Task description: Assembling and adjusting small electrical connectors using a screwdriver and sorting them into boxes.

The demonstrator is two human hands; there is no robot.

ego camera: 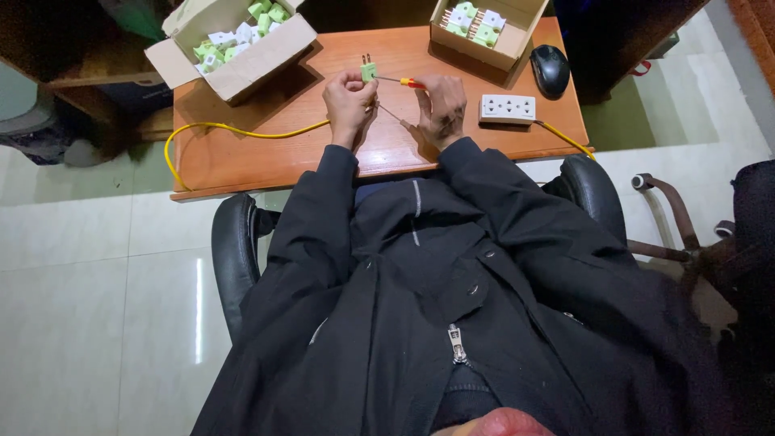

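Holding a small green plug [369, 70] up over the wooden desk [242, 153], the left hand [349, 103] grips it tight while the right hand [440, 103] pinches a screwdriver [401, 81] (red handle) against it, so I think a screw is being turned and needs a steady aim.

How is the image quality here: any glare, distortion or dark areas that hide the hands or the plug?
Head view: wide-angle distortion bows the desk edges. A streak of glare lies on the floor tiles. The black jacket loses detail in shadow. Left hand, right hand, green plug and screwdriver are evenly lit, small but reasonably sharp.
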